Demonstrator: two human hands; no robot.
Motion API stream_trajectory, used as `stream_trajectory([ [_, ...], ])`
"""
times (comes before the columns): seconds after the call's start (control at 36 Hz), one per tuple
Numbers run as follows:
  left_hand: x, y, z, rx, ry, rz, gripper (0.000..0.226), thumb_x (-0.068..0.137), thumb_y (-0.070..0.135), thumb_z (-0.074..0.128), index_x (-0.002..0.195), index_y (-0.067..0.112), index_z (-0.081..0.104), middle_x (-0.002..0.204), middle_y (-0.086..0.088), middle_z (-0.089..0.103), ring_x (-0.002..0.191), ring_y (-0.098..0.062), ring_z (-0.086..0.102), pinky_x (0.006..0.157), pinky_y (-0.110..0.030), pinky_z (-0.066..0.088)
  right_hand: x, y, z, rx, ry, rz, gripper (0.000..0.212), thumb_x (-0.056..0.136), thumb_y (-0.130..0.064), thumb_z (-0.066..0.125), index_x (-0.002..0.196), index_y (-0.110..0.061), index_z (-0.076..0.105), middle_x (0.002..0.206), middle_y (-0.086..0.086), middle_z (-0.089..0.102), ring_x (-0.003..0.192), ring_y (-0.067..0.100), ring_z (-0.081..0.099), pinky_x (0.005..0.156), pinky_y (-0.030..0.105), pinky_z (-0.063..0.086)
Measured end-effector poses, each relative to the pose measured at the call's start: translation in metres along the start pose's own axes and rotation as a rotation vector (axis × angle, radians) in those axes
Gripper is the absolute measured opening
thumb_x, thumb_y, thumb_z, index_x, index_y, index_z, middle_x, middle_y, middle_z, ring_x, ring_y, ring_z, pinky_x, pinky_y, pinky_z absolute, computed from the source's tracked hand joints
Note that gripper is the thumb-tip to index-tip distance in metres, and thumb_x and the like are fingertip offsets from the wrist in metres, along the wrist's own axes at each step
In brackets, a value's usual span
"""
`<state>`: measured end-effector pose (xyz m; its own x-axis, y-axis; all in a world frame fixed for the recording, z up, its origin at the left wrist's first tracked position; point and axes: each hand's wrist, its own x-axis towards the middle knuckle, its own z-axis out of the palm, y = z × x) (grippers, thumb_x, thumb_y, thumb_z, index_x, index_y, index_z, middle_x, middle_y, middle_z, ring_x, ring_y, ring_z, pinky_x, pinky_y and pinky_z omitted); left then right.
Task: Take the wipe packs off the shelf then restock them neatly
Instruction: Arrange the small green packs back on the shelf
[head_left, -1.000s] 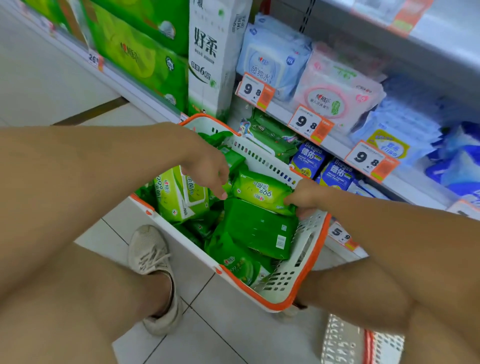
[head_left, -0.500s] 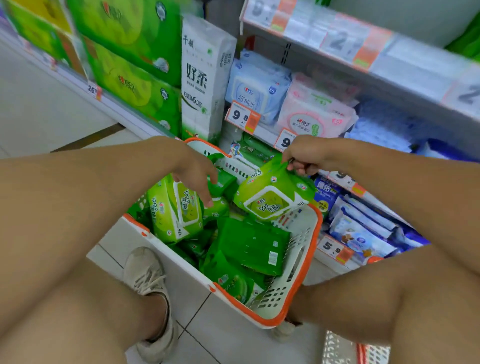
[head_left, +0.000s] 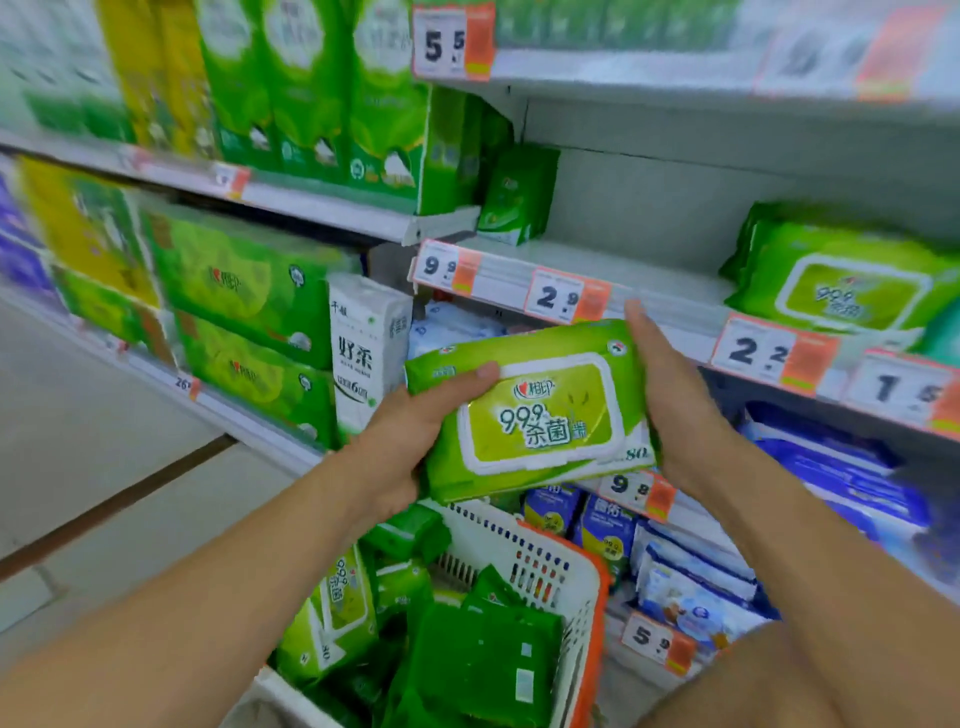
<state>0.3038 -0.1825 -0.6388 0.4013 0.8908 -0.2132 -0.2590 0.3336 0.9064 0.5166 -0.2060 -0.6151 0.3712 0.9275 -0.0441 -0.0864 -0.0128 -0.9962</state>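
I hold a light-green wipe pack (head_left: 540, 415) with a white-rimmed lid label between both hands, just below the front edge of the middle shelf (head_left: 613, 270). My left hand (head_left: 410, 441) grips its left end, thumb on top. The straight fingers of my right hand (head_left: 670, 400) press against its right end. Below them the white and orange basket (head_left: 576, 587) holds several more green wipe packs (head_left: 483, 660). A stack of the same packs (head_left: 852, 280) lies on the shelf's right part, and small dark-green packs (head_left: 519, 197) stand at its back left.
Price tags (head_left: 558, 296) line the shelf edge. A white tissue pack (head_left: 366, 353) and large green tissue bundles (head_left: 244, 291) fill the shelves on the left. Blue wipe packs (head_left: 841, 478) lie on the lower shelf. Tiled floor (head_left: 104, 441) stretches to the left.
The pack has come up out of the basket to shelf height. My left hand left the basket and took hold of the pack's left end. My view tilted upward.
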Motion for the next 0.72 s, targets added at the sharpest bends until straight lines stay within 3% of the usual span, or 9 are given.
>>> stream_trajectory([
  [0.06,-0.004,0.002,0.011,-0.004,0.023,0.008,0.052,0.07,0.036,0.078,0.116,0.013,0.072,0.104,-0.014,0.075,0.093,-0.03,0.074,0.071,-0.044,0.061,-0.008,-0.002,0.001,-0.079,-0.061,-0.048,0.088,0.047,-0.08,0.078,0.116,-0.028,0.062,0.115,0.001,0.073,0.099,0.025,0.073,0.09,0.049,0.057],
  [0.11,-0.008,0.006,0.021,0.019,0.034,0.02,0.055,0.066,0.036,0.08,0.115,0.013,0.072,0.102,-0.014,0.076,0.09,-0.03,0.074,0.067,-0.043,0.062,-0.018,-0.007,-0.003,-0.078,-0.145,-0.054,0.09,0.046,-0.054,0.091,0.122,-0.023,0.054,0.112,0.006,0.074,0.093,0.027,0.075,0.085,0.049,0.059],
  [0.17,-0.01,0.011,0.031,0.062,0.018,0.077,0.062,0.055,0.034,0.087,0.112,0.012,0.073,0.099,-0.014,0.076,0.086,-0.03,0.075,0.065,-0.043,0.062,-0.029,-0.015,-0.011,-0.074,-0.225,-0.107,0.07,0.056,-0.029,0.091,0.118,-0.015,0.062,0.105,0.009,0.076,0.093,0.029,0.075,0.085,0.047,0.06],
  [0.22,-0.01,0.023,0.044,0.141,-0.108,0.148,0.077,0.037,0.031,0.099,0.108,0.014,0.075,0.102,-0.014,0.076,0.089,-0.032,0.074,0.07,-0.047,0.061,-0.034,-0.027,-0.028,-0.051,-0.229,-0.206,0.047,0.063,-0.018,0.085,0.108,-0.013,0.069,0.1,0.009,0.077,0.091,0.028,0.075,0.083,0.043,0.061],
  [0.31,-0.001,0.055,0.089,0.434,-0.317,0.29,0.074,0.045,0.014,0.098,0.114,0.016,0.071,0.106,-0.008,0.076,0.095,-0.027,0.074,0.08,-0.046,0.06,-0.031,-0.056,-0.069,-0.022,-0.127,-0.368,0.042,0.064,-0.014,0.083,0.103,-0.013,0.071,0.097,0.007,0.078,0.087,0.023,0.075,0.077,0.039,0.062],
  [0.39,0.025,0.094,0.155,0.556,-0.425,0.452,0.068,0.054,0.01,0.087,0.118,0.015,0.066,0.103,-0.003,0.077,0.092,-0.021,0.074,0.075,-0.036,0.061,-0.014,-0.088,-0.118,-0.048,0.022,-0.519,0.071,0.061,-0.021,0.093,0.122,-0.003,0.063,0.109,0.012,0.075,0.095,0.027,0.073,0.079,0.042,0.06],
  [0.5,0.079,0.116,0.229,0.625,-0.536,0.492,0.084,0.051,0.01,0.094,0.128,0.012,0.06,0.114,-0.006,0.074,0.104,-0.024,0.071,0.091,-0.044,0.056,0.011,-0.123,-0.177,-0.13,0.241,-0.648,0.097,0.053,-0.025,0.098,0.134,-0.005,0.05,0.118,0.013,0.071,0.105,0.028,0.071,0.088,0.047,0.059],
  [0.64,0.149,0.09,0.275,0.675,-0.498,0.461,0.093,0.045,0.014,0.094,0.13,0.014,0.055,0.114,-0.004,0.073,0.106,-0.022,0.07,0.09,-0.037,0.057,0.044,-0.121,-0.229,-0.408,0.413,-0.613,0.1,0.051,-0.011,0.097,0.137,-0.013,0.046,0.11,-0.008,0.065,0.093,0.004,0.067,0.083,0.018,0.055],
  [0.72,0.178,0.057,0.281,0.726,-0.465,0.424,0.068,0.061,0.005,0.089,0.12,0.016,0.058,0.103,0.0,0.072,0.087,-0.01,0.072,0.072,-0.024,0.058,0.062,-0.1,-0.253,-0.631,0.438,-0.492,0.097,0.048,-0.022,0.099,0.134,-0.02,0.053,0.116,-0.006,0.06,0.106,0.015,0.063,0.092,0.027,0.052],
])
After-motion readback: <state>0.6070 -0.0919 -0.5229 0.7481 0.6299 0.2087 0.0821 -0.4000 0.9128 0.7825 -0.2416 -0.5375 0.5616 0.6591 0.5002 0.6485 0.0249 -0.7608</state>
